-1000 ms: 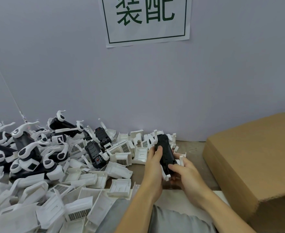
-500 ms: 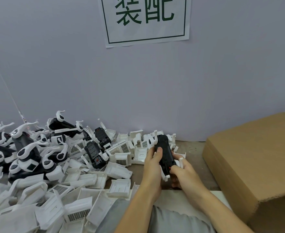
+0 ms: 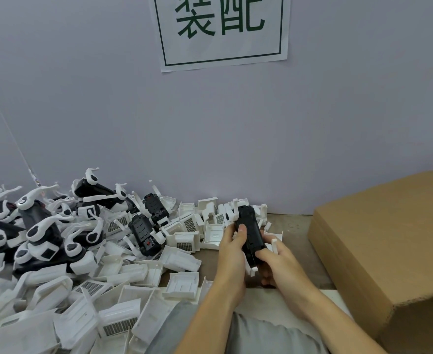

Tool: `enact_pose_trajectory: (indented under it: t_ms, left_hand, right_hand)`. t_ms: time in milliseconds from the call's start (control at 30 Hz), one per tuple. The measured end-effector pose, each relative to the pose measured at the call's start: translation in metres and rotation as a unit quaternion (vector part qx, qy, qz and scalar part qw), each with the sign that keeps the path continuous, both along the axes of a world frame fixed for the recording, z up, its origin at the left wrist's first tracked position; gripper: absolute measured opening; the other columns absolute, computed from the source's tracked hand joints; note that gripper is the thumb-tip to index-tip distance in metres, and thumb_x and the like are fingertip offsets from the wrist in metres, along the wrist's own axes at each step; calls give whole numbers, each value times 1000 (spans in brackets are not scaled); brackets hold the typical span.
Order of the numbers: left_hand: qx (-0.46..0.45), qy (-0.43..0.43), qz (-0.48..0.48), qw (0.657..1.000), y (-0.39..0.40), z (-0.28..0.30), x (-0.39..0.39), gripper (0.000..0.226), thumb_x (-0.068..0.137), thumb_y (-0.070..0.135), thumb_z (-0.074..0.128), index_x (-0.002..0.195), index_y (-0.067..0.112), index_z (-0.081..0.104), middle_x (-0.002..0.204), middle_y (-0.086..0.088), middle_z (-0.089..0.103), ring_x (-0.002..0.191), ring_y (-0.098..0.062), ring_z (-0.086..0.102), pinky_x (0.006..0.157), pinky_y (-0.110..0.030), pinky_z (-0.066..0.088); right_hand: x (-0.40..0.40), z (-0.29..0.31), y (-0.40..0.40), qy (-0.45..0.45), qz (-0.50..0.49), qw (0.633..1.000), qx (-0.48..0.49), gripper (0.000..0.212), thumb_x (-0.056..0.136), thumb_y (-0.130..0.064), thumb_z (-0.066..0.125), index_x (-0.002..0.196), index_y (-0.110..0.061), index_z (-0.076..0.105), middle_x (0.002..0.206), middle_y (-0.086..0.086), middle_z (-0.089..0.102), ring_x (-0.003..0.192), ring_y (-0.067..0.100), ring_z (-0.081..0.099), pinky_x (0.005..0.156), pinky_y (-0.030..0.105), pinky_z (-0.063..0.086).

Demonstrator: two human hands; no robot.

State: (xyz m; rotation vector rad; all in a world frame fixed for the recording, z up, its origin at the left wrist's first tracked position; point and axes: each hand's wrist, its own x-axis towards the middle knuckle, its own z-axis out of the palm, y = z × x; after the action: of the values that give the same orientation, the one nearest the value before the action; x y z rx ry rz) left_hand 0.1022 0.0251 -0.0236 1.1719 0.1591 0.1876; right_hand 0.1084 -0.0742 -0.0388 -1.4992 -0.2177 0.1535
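A long black plastic body with white clips at its ends is held just above the table, pointing away from me. My left hand grips its left side, thumb lying on top. My right hand holds its near right end, thumb pressed on the black surface, fingers curled underneath. A white clip sticks up beside my right thumb.
A big heap of white plastic shells covers the table's left half. Assembled black-and-white parts lie at the far left. A cardboard box stands at the right. The grey wall carries a paper sign.
Both hands have stayed on the black body. My right thumb has slid slightly along its near end; the part is barely shifted.
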Motion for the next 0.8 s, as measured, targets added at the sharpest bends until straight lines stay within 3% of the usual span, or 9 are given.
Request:
enact_pose_trajectory:
  t_ms: [133, 433, 633, 800]
  left_hand:
    - [-6, 8, 7, 1000, 0, -1, 1, 25, 107, 24, 46, 123, 15, 63, 117, -19, 71, 113, -42, 66, 101, -62, 48]
    - [-3, 15, 17, 1000, 0, 0, 3, 24, 106, 23, 47, 118, 11, 64, 118, -23, 69, 113, -47, 63, 100, -64, 47]
    - [15, -1, 21, 1000, 1, -2, 4, 24, 107, 24, 47, 117, 14, 66, 114, -18, 72, 111, -39, 67, 102, -62, 48]
    - [2, 3, 16, 1000, 2, -3, 5, 23, 106, 25, 48, 116, 15, 65, 116, -20, 71, 114, -42, 65, 104, -66, 45]
  right_hand:
    - [0, 0, -1, -8, 3, 1000, -15, 32, 96, -7, 47, 112, -31, 61, 57, -13, 61, 46, 1, 51, 50, 24, 40]
    - [-1, -1, 0, -1, -1, 1000, -21, 41, 94, -4, 44, 119, -34, 58, 57, -14, 61, 46, 1, 51, 55, 28, 39]
    - [-2, 1, 1, -4, -32, 999, -44, 39, 96, -10, 48, 113, -44, 56, 67, 1, 60, 45, 6, 48, 49, 25, 41]
    - [-2, 1, 0, -7, -9, 1000, -27, 28, 100, -18, 51, 118, -38, 57, 56, -17, 62, 46, -2, 53, 53, 26, 40]
